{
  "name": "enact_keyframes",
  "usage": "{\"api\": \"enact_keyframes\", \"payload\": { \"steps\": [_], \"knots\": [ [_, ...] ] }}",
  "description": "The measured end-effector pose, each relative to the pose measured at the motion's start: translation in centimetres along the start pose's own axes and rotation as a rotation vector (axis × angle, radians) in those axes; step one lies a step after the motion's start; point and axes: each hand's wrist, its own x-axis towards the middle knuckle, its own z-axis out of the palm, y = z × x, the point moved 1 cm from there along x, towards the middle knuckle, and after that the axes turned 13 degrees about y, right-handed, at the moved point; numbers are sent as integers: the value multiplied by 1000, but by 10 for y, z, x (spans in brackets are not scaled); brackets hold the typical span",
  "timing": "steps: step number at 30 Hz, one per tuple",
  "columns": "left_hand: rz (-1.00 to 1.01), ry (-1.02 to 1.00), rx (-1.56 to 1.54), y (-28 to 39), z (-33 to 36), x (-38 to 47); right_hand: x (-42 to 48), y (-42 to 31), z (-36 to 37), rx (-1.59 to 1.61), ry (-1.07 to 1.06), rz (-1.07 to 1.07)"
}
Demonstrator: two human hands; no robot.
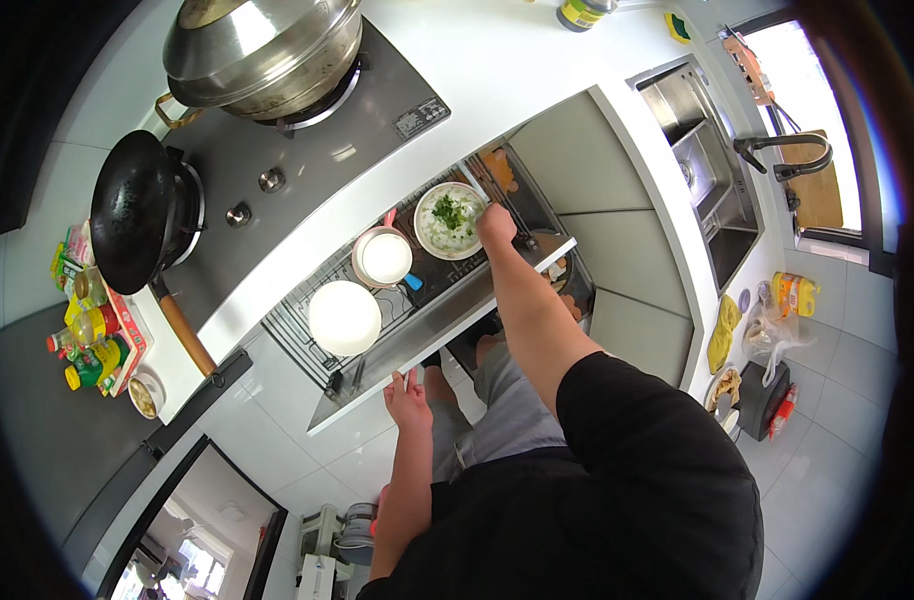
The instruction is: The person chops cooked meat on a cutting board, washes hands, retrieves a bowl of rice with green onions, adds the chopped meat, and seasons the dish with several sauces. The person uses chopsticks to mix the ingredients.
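Note:
My right hand (497, 225) is closed at the right rim of a bowl (449, 222) holding pale chopped pieces topped with chopped green herbs; its fingertips are partly hidden. The bowl is over a pulled-out drawer with a wire rack (296, 349). Beside it in the drawer are a small white bowl (386, 259), which sits on a pink-rimmed vessel, and a larger white bowl (344, 318). A blue handle (413, 282) sticks out near the small bowl. My left hand (408, 405) is just outside the drawer's front edge, with a small pale thing seemingly between its fingers.
Above the drawer, a gas hob (307, 187) carries a black wok (131, 214) with a wooden handle projecting past the counter edge, and a large lidded steel pot (269, 60). Bottles (101, 360) and a small bowl (146, 396) stand left. A sink (701, 161) is right.

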Motion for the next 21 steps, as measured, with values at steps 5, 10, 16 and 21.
{"api": "enact_keyframes", "payload": {
  "steps": [5,10,16,21],
  "knots": [
    [5,-13,-3,1,3,-5,-3,-6,9,15,144,36],
    [-10,32,-16,0,3,-6,3,2,13,20,75,-29],
    [3,52,3,6,10,-6,27,17,4,28,-159,-105],
    [55,15,53,15,22,-5,31,14,-42,132,-210,-181]
  ]
}}
